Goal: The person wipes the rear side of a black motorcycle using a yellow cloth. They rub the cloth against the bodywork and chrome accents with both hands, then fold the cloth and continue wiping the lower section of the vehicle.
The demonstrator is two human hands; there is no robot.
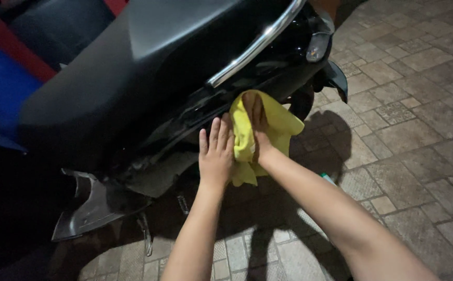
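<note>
A black scooter (133, 88) fills the upper left, seen from above its seat. My right hand (256, 127) presses a yellow cloth (273, 127) against the scooter's black side panel, just below the chrome grab rail (252, 47). The cloth hangs in folds below and to the right of that hand. My left hand (216, 153) lies flat, fingers together, on the panel right beside the cloth, touching its left edge.
The tail light (317, 48) and rear fender (337, 78) sit at upper right. A grey footrest bracket (88, 205) and a kickstand (144, 234) stick out low on the left. Paved stone ground (409, 130) spreads right; a small green object (328, 178) peeks behind my forearm.
</note>
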